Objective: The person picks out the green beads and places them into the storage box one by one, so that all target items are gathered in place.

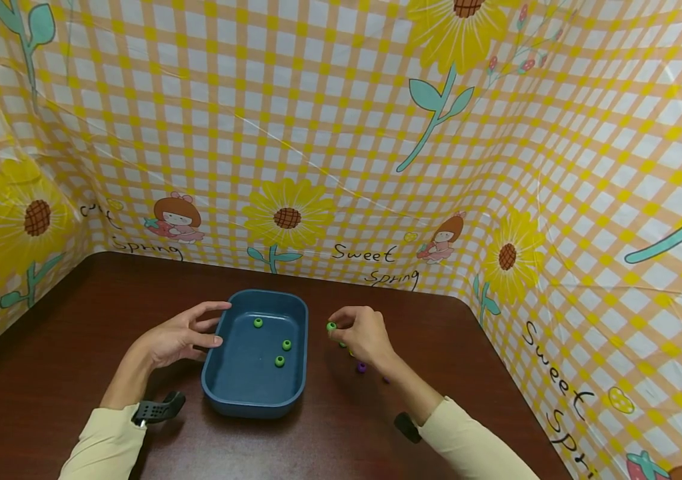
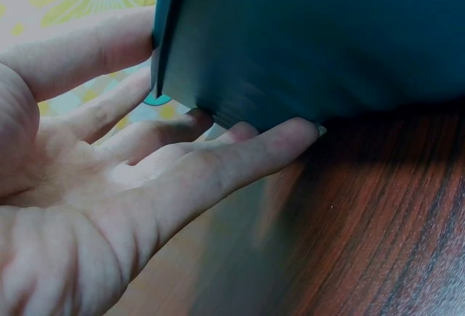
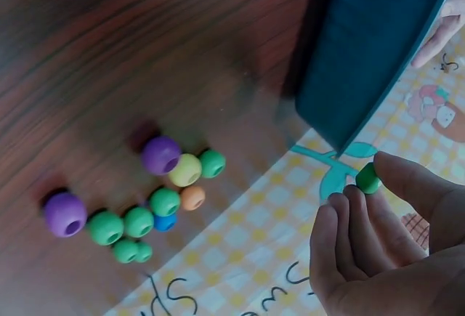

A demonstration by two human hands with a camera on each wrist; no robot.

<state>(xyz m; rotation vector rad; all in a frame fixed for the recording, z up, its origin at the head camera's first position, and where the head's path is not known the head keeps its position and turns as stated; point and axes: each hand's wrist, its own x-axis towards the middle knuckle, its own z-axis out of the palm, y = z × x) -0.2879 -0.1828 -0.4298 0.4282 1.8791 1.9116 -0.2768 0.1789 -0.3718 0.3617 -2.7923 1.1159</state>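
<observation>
green bead (image 3: 368, 179) pinched in right hand (image 1: 365, 335) fingertips, just right of blue tray (image 1: 239, 390); left hand (image 1: 181, 337) fingers relaxed

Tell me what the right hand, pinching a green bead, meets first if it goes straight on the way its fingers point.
Most likely the near rim of the blue plastic tray: the right hand points its green bead leftward at it, though height is unclear.

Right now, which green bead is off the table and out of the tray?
The green bead pinched in the right hand, just right of the tray. Three other greens lie in the tray; the rest sit on the table.
</observation>
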